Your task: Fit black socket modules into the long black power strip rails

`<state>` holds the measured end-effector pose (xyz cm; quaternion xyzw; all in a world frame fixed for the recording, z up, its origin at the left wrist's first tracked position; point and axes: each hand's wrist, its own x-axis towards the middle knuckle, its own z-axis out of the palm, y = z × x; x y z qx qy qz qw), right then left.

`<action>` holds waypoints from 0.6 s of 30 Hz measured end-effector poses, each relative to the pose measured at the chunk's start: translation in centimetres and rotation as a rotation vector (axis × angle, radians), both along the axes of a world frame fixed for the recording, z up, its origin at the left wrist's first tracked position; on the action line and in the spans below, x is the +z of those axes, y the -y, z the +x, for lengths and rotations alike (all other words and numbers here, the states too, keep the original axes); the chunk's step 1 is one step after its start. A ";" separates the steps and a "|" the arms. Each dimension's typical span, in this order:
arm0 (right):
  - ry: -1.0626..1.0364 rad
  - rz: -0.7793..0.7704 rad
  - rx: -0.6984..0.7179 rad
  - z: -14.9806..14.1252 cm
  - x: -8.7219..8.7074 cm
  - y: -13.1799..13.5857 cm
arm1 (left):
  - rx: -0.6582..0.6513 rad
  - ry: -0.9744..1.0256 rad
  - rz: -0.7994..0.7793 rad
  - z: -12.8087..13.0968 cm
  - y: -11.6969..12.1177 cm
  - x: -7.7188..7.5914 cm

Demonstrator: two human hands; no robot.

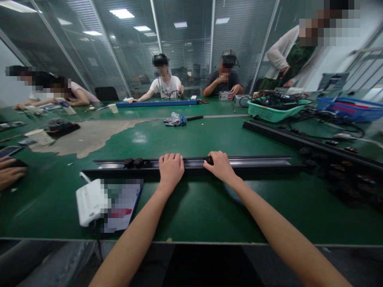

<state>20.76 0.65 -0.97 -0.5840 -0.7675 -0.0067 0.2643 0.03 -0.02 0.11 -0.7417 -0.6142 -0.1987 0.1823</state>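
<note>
A long black rail (254, 162) lies across the green table (191, 211) in front of me. My left hand (170, 169) rests on the rail with its fingers curled over the near edge. My right hand (220, 165) is closed in a pinch on a small black part (209, 160) sitting in the rail's channel. Two more small black parts (133, 162) sit in the channel to the left of my hands.
A white device (89, 201) and a booklet (122, 205) lie at the near left. Another black rail (299, 139) and loose black parts (350, 187) lie at the right, behind them a green basket (273, 112) and a blue one (350, 108). Several people sit around the table.
</note>
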 end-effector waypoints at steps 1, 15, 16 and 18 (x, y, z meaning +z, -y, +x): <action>0.006 -0.003 0.008 0.1 0.1 0.0 | 0.002 0.002 -0.005 0.0 0.0 0.0; -0.040 -0.024 0.030 0.8 0.0 -0.1 | -0.010 0.034 -0.016 0.0 0.0 0.0; -0.037 -0.024 0.026 0.8 0.0 -0.1 | -0.008 0.031 -0.016 0.0 0.1 0.0; -0.033 -0.023 0.016 0.8 0.0 -0.1 | -0.006 0.025 -0.016 0.0 0.1 0.0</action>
